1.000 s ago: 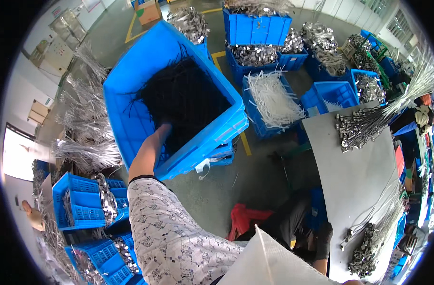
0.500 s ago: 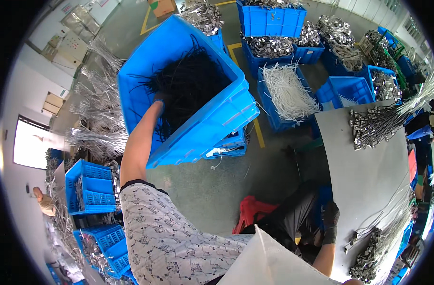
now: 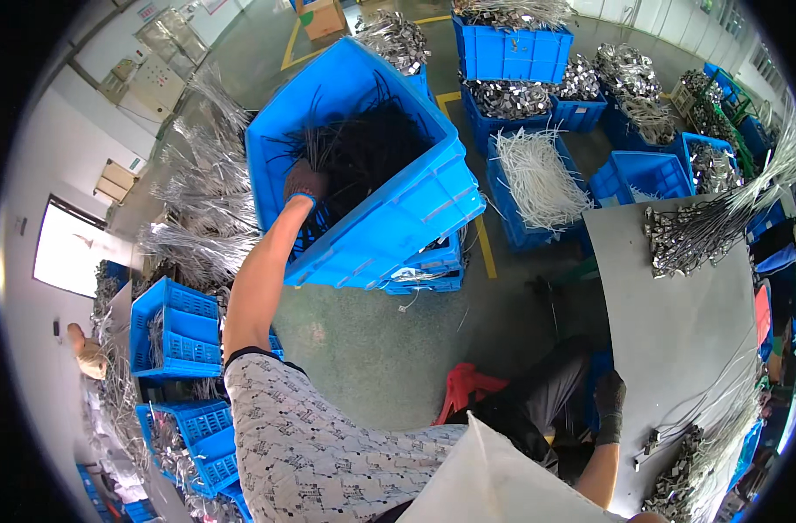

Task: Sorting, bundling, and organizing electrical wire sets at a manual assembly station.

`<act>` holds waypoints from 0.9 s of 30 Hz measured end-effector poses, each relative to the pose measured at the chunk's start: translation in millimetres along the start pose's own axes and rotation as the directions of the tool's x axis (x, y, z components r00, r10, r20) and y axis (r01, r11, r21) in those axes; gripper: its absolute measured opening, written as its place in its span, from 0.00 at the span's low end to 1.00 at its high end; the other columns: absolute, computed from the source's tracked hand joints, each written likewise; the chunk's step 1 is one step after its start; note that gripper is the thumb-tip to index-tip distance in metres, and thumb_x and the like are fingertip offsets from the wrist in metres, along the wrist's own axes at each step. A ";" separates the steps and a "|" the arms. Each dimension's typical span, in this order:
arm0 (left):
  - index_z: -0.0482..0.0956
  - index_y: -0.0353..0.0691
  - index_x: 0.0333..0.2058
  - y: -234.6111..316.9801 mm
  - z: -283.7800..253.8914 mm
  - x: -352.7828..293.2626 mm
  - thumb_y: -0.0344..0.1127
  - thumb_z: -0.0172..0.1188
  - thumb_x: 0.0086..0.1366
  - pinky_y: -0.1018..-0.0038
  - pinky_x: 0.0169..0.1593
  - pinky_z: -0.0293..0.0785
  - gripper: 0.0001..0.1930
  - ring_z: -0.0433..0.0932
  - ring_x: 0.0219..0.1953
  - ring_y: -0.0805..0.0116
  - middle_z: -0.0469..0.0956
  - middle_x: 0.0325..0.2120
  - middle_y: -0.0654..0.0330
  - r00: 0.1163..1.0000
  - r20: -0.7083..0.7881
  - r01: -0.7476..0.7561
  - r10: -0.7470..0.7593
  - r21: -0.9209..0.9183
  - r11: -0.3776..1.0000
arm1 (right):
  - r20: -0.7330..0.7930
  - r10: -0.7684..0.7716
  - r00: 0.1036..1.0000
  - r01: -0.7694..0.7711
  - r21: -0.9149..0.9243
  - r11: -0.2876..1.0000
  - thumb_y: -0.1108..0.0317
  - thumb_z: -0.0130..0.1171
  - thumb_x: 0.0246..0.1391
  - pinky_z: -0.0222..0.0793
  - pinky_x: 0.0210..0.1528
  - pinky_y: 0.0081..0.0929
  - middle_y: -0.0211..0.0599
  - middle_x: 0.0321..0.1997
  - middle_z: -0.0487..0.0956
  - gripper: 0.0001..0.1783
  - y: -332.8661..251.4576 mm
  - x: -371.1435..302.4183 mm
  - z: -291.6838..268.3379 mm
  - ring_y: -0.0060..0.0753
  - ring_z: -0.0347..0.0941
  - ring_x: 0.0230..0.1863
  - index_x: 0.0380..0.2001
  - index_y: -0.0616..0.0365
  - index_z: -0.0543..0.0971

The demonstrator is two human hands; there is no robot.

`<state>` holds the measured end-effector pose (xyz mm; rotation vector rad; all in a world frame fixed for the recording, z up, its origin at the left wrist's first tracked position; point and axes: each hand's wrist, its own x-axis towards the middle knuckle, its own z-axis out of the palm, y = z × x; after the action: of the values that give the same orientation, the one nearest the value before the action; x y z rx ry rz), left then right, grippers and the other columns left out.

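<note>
Black thin strands (image 3: 376, 148) lay inside the blue plastic crate (image 3: 398, 228), around the gloved left hand (image 3: 304, 182); whether its fingers were clenched on some, I could not tell. They were probably light, flexible and easily tangled, best taken as a small bundle. Close to this grip, the crate's wall stood in the way. Farther right were white strands (image 3: 540, 179) and the grey table (image 3: 668, 331), with the gloved right hand (image 3: 610, 394) by its edge, hold unclear.
</note>
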<state>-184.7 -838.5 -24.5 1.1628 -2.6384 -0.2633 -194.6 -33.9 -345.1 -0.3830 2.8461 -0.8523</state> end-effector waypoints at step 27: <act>0.75 0.32 0.47 21.8 -29.8 -7.9 0.47 0.61 0.59 0.49 0.55 0.74 0.25 0.78 0.51 0.35 0.79 0.44 0.32 0.926 -0.245 0.266 -0.286 -0.113 0.957 | 0.095 -0.022 0.995 0.053 -0.336 0.940 0.66 0.54 0.57 0.75 0.38 0.50 0.51 0.34 0.81 0.09 53.9 -71.6 24.8 0.58 0.78 0.37 0.31 0.59 0.80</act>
<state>-185.9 -820.1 8.4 1.4363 -2.2182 -0.2433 -131.6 17.0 -390.9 -0.5030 2.9052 -0.3349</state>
